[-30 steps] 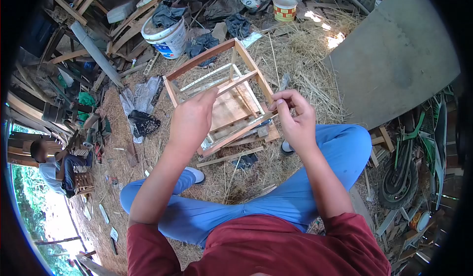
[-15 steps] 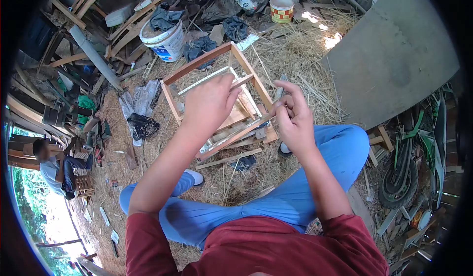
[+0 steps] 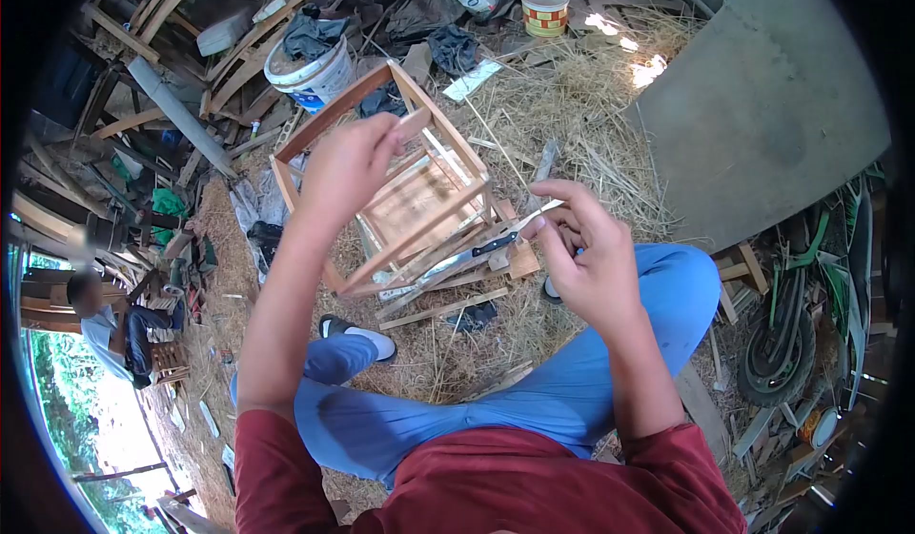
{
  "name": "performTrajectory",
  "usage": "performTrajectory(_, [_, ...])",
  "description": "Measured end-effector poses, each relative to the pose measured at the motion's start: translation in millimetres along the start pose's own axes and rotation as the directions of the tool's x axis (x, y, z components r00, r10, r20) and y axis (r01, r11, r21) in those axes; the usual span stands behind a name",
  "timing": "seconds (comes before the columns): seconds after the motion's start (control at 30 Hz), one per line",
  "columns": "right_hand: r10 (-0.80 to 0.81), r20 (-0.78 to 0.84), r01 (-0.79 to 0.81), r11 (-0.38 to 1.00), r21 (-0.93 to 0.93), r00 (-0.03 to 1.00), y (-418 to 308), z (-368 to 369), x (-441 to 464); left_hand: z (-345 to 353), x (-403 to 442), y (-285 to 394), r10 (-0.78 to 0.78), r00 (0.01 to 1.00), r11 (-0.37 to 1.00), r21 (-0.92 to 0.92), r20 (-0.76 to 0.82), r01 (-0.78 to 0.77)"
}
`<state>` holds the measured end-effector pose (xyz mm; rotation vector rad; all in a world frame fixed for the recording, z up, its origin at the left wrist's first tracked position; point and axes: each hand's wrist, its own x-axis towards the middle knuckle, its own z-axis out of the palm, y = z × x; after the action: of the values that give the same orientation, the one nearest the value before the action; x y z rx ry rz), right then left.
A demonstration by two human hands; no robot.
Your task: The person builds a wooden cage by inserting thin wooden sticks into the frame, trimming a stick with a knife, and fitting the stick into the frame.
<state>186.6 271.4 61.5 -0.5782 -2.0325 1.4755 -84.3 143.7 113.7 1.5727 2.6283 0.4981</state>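
Note:
My left hand (image 3: pixel 351 164) is closed around a short flat piece of wood (image 3: pixel 412 124), above the far left of a wooden frame (image 3: pixel 448 202). The frame has square rails and legs and looks like a stool or small table. To its right, my right hand (image 3: pixel 593 253) pinches a thin pale strip (image 3: pixel 545 211) between thumb and fingers; its kind is unclear. A knife with a black handle (image 3: pixel 496 243) lies near the frame's lower right corner, just left of my right hand.
Straw and shavings cover the ground. A white bucket (image 3: pixel 310 75), a small yellow-red bucket (image 3: pixel 545 12) and a large flat board (image 3: pixel 762 105) lie beyond. A motorbike wheel (image 3: pixel 777 353) is at right. Another person (image 3: pixel 112 329) sits far left.
My left hand and its wood piece moved up and left. The wooden frame shifted left and tilted, baring the knife and more of its inside. My right hand moved slightly right and down.

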Motion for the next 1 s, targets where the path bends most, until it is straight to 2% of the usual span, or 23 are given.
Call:
performTrajectory(0.03, [0.000, 0.006, 0.000, 1.000, 0.008, 1.000, -1.5, 1.1, 0.2, -3.0, 3.1, -7.7, -0.007, 1.000, 1.000, 0.006, 0.002, 0.007])
performTrajectory(0.1, [-0.001, 0.017, 0.000, 1.000, 0.013, 1.000, -4.6, 3.5, 0.6, -9.3, 9.1, -23.3, -0.001, 0.999, 0.992, -0.124, -0.035, -0.003])
performTrajectory(0.13, [0.004, 0.021, -0.004, 1.000, 0.019, 1.000, -7.1, 4.3, 1.0, -18.5, 13.1, -26.3, -0.049, 0.996, 0.980, -0.190, 0.072, 0.062])
performTrajectory(0.17, [0.011, 0.049, -0.012, 1.000, 0.019, 0.999, -10.6, 5.3, 1.8, -20.5, 15.3, -32.3, -0.052, 0.996, 0.980, -0.186, 0.076, 0.066])
performTrajectory(0.23, [0.022, 0.076, -0.023, 1.000, 0.019, 0.997, -18.3, 6.7, 3.3, -22.3, 19.5, -44.8, -0.035, 0.998, 0.933, -0.356, 0.050, 0.050])
performTrajectory(0.3, [0.019, 0.122, -0.023, 0.999, 0.036, 0.992, -25.3, 9.5, 4.9, -24.5, 24.4, -56.3, -0.020, 0.998, 0.920, -0.390, 0.054, 0.040])
performTrajectory(0.33, [-0.062, 0.106, 0.054, 0.995, 0.082, 0.992, -20.7, 15.3, 5.0, -27.1, 26.5, -57.9, -0.030, 0.997, 0.898, -0.436, 0.068, 0.057])
performTrajectory(0.37, [-0.062, 0.105, 0.053, 0.995, 0.083, 0.992, -23.7, 17.7, 5.9, -30.2, 28.5, -61.5, -0.041, 0.996, 0.874, -0.480, 0.082, 0.076])
performTrajectory(0.4, [-0.048, 0.098, 0.035, 0.991, 0.130, 0.994, -28.2, 19.2, 7.0, -34.5, 32.4, -67.6, -0.030, 0.991, 0.886, -0.456, 0.134, 0.089])
performTrajectory(0.47, [-0.036, 0.093, 0.018, 0.984, 0.178, 0.995, -29.2, 20.7, 9.6, -36.6, 34.7, -74.5, -0.057, 0.989, 0.872, -0.476, 0.136, 0.116])
performTrajectory(0.57, [-0.147, 0.098, 0.125, 0.971, 0.204, 0.984, -27.2, 24.9, 15.9, -42.7, 39.2, -79.4, -0.087, 0.986, 0.854, -0.499, 0.142, 0.147])
performTrajectory(0.67, [-0.017, 0.162, -0.045, 0.927, 0.372, 0.987, -39.2, 25.9, 18.8, -46.0, 43.7, -87.4, -0.100, 0.985, 0.841, -0.517, 0.138, 0.158])
performTrajectory(0.73, [0.175, 0.293, -0.308, 0.807, 0.504, 0.940, -52.6, 22.8, 21.4, -48.9, 47.1, -95.2, -0.089, 0.987, 0.846, -0.512, 0.134, 0.145])
performTrajectory(0.77, [0.174, 0.296, -0.308, 0.810, 0.499, 0.939, -53.8, 23.5, 23.1, -50.1, 47.6, -98.9, -0.092, 0.987, 0.844, -0.515, 0.130, 0.146])
performTrajectory(0.83, [0.165, 0.367, -0.376, 0.673, 0.637, 0.916, -55.1, 22.9, 27.4, -54.6, 46.0, -103.7, -0.132, 0.982, 0.823, -0.537, 0.134, 0.184])
performTrajectory(0.87, [0.161, 0.373, -0.377, 0.678, 0.631, 0.914, -52.6, 23.8, 29.4, -56.4, 44.1, -106.7, -0.138, 0.982, 0.820, -0.541, 0.126, 0.185])
performTrajectory(0.93, [-0.035, 0.327, -0.242, 0.597, 0.765, 0.944, -44.3, 30.3, 33.6, -61.5, 38.8, -112.8, -0.136, 0.978, 0.778, -0.594, 0.159, 0.205])
performTrajectory(0.97, [-0.044, 0.336, -0.243, 0.604, 0.759, 0.941, -46.4, 35.8, 32.9, -64.1, 34.2, -115.6, -0.143, 0.979, 0.775, -0.599, 0.146, 0.203])
performTrajectory(1.0, [-0.062, 0.212, -0.117, 0.666, 0.736, 0.975, -50.0, 42.1, 29.7, -66.2, 28.7, -117.7, -0.127, 0.981, 0.738, -0.647, 0.146, 0.192])
